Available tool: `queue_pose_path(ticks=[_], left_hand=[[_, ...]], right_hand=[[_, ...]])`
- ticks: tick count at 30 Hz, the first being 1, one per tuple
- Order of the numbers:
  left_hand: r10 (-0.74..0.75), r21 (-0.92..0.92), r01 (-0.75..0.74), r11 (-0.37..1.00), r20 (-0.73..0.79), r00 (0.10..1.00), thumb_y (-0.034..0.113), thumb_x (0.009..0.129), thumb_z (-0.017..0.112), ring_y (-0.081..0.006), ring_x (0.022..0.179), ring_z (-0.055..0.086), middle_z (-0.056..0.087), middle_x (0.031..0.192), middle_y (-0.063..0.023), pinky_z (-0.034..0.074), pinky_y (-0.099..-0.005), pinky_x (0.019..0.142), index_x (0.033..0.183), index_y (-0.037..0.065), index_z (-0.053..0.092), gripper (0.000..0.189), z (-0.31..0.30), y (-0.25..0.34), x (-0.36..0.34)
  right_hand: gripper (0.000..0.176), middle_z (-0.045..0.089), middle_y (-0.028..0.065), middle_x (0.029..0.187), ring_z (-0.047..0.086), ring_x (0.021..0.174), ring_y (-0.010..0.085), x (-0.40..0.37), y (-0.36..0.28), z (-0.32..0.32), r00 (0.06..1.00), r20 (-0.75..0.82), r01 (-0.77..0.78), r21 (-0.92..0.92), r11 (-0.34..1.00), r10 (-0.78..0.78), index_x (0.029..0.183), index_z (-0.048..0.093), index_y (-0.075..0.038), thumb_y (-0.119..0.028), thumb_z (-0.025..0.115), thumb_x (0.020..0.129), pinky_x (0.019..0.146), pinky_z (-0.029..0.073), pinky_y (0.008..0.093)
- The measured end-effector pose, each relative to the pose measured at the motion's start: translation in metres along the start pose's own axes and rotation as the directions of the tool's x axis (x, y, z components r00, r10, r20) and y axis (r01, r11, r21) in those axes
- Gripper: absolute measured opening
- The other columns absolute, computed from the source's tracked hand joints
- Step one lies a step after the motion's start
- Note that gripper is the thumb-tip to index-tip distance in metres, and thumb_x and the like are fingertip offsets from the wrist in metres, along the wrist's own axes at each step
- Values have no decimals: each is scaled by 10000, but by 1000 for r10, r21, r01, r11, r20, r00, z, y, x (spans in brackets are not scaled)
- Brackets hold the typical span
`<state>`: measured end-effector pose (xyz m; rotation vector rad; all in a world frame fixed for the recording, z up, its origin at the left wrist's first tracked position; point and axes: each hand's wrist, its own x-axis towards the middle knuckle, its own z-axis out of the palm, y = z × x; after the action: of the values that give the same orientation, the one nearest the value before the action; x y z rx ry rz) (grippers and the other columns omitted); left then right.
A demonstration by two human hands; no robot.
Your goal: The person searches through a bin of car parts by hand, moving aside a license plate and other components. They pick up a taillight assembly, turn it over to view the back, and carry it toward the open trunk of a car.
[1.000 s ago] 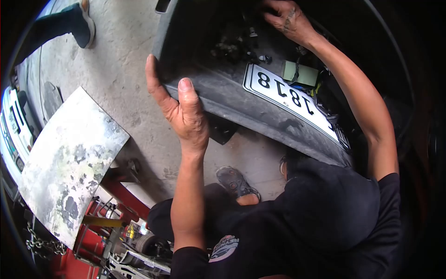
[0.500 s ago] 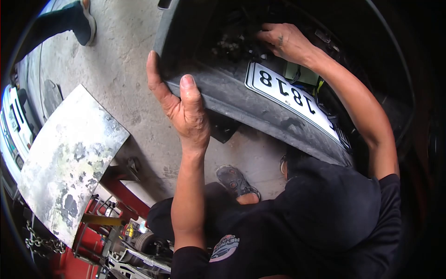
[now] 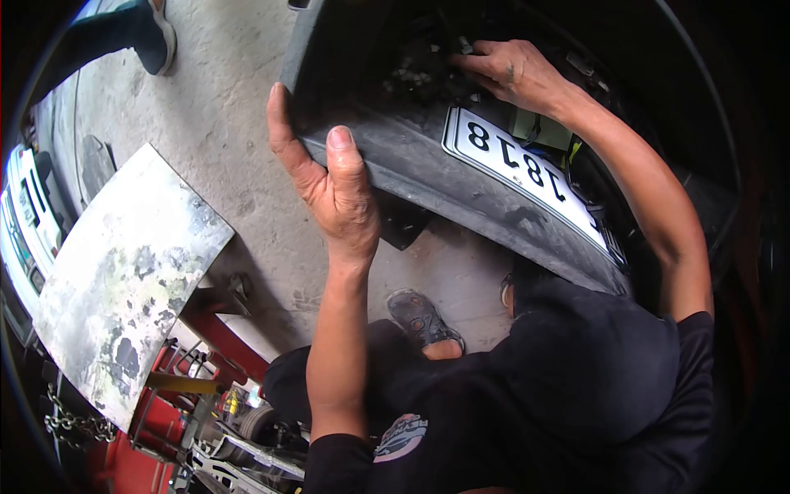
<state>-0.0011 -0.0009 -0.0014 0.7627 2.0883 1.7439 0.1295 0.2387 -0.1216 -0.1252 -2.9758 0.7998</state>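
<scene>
My left hand (image 3: pixel 341 198) is round the near left corner of a large dark plastic car part (image 3: pixel 428 185), hollow like a bumper turned over. Its rim lies between my thumb and fingers. My right hand (image 3: pixel 522 74) is down inside this part, with thumb and forefinger brought together beside a small pale piece (image 3: pixel 466 45). What they pinch is too small and dark to name. Close to those fingertips is a heap of small dark and shiny pieces (image 3: pixel 411 78). A white number plate (image 3: pixel 514 165) reading 1818, upside down from here, lies along the inner wall below my right hand.
A worn sheet-metal panel (image 3: pixel 132 272) stands at the left, above red equipment (image 3: pixel 148 428) and a chain (image 3: pixel 78 424). Another person's shoe (image 3: pixel 155 41) is on the concrete floor (image 3: pixel 222 107) at the upper left. A tyre (image 3: pixel 257 424) shows low down.
The whole view has shifted slightly. My right fingers have moved a little among the small pieces, and a pale piece now shows beside their tips. My left hand keeps its hold on the rim.
</scene>
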Motion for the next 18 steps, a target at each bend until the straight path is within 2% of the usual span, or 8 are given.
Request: queue_pose_path(ticks=[3,5,6,12,13,15,16,18], left_hand=[[-22,-54,23,998,7,1000,158,1036,574,-220,1443,379,381,1596,-130,238,-373,1234,1634,63,291,668,2,1,0],[-29,-53,29,998,8,1000,165,1038,573,-225,1448,375,382,1597,-136,231,-378,1239,1635,65,288,669,1,2,0],[-28,-48,28,998,10,1000,165,1038,573,-225,1448,375,382,1597,-136,231,-378,1239,1635,65,288,669,1,2,0],[-2,22,2,1000,18,1000,202,1068,562,-222,1445,405,384,1601,-139,245,-365,1234,1624,98,312,618,-3,-5,-1],[1,8,-1,1000,9,1000,207,1069,563,-221,1442,409,388,1599,-139,251,-364,1231,1625,100,309,621,-1,-6,-2],[5,-6,-4,1000,3,1000,212,1069,564,-220,1438,413,391,1596,-138,257,-363,1228,1625,102,306,623,0,-6,-2],[1,-14,-1,1000,5,1000,214,1069,564,-219,1436,414,392,1596,-137,256,-364,1228,1626,102,304,624,0,-6,-2],[0,-18,0,1000,7,1000,215,1070,564,-219,1435,416,394,1595,-136,256,-364,1228,1627,102,302,626,-1,-4,-1]], right_hand=[[450,703,160,871,726,804,342,9,-11,4,999,33,42,-65,997,-40,1301,707,-147,-63,669,860,698,588,442],[352,689,179,770,716,746,359,23,-27,5,980,192,79,-132,988,-53,1210,740,-128,-72,625,883,673,587,445],[251,676,187,707,711,714,371,29,-28,12,977,208,81,-141,987,-50,1083,761,-106,-85,591,898,662,588,450],[174,698,195,741,720,733,373,36,-14,-1,995,90,55,-207,977,-36,944,760,-77,-75,606,863,665,588,457],[174,698,195,741,720,733,373,37,-16,1,995,92,56,-203,977,-38,944,760,-77,-75,606,863,665,588,457],[346,695,169,719,722,723,359,42,-21,5,974,181,169,-166,972,-139,1173,735,-125,-81,613,852,630,564,465],[286,684,178,701,715,720,367,45,-27,11,972,189,163,-118,980,-139,1089,748,-103,-81,626,832,639,562,467],[262,679,178,691,711,713,371,47,-30,20,972,171,175,-69,982,-161,1062,749,-98,-85,624,832,634,559,466]])
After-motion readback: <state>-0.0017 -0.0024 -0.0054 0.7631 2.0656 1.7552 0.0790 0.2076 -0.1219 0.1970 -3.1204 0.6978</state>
